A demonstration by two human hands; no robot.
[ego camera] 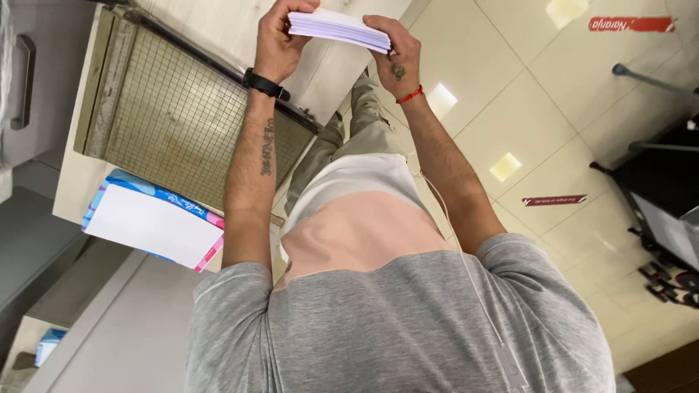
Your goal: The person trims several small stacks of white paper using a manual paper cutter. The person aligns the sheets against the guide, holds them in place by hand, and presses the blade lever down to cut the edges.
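Both hands, left hand [275, 42] and right hand [393, 54], pinch the paper stack [336, 28] at its ends over the counter [218, 22], so loose sheets could slide out.

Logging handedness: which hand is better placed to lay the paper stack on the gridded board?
Left, likely. Both grip the paper stack, but the left hand sits on the gridded board's side; the right hand holds the far end, over the tiled floor.

Left hand [280, 36] and right hand [393, 54] grip a paper stack [335, 28] above a paper cutter [182, 116].
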